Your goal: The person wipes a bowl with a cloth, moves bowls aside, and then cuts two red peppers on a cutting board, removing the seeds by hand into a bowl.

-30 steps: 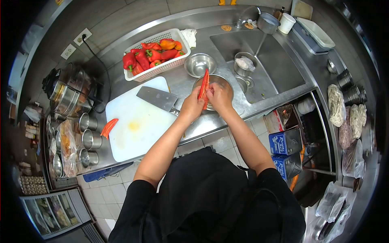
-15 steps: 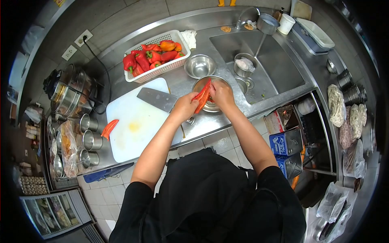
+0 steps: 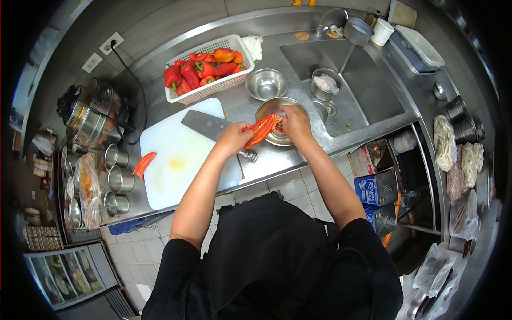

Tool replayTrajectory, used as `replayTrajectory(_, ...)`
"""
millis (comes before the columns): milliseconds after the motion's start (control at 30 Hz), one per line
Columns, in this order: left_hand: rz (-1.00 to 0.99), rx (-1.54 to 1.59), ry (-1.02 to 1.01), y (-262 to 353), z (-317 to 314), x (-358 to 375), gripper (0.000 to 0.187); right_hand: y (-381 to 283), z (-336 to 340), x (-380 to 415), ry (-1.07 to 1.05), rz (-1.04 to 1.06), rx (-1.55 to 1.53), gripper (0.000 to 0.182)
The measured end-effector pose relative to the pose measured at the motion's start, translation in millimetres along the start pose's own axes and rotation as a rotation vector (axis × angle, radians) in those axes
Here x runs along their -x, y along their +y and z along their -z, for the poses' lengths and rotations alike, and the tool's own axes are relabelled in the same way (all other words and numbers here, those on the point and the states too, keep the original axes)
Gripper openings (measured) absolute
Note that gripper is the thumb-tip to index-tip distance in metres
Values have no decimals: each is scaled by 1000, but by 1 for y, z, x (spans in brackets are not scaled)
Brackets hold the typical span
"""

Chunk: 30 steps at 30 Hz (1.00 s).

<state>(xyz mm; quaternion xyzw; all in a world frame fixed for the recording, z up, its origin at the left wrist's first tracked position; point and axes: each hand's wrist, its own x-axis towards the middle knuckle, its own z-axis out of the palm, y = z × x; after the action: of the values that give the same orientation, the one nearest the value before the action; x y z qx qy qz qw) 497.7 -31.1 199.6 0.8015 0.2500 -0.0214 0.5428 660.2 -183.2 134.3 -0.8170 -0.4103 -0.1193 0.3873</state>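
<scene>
One split pepper (image 3: 260, 130), gripped by the left hand (image 3: 232, 138), overhung a bowl (image 3: 268, 107), likely to catch scraps; whether the right hand (image 3: 296, 124) gripped was unclear.

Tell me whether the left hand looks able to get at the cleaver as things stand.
Probably yes, once free: the cleaver lies close by the left hand, but that hand holds a cut red pepper.

"ROYAL" on 1 blue tin (image 3: 366, 191), lettering beneath unclear

Bright centre, dark, perhaps blurry edges
</scene>
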Motion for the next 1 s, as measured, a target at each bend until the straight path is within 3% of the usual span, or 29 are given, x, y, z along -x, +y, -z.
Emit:
replayTrajectory(67,42,11,13,-3,2,-5,23,-7,5,1,92,174,-13,15)
replayTrajectory(367,54,14,9,9,3,-8,22,-48,18,11,-31,375,-123,20)
replayTrajectory(700,-72,-127,46,17,3,1,26,-35,17,4,-43,455,-220,19)
replayTrajectory(1000,-30,-141,32,22,4,5,25,-5,4,1,31,281,18,8)
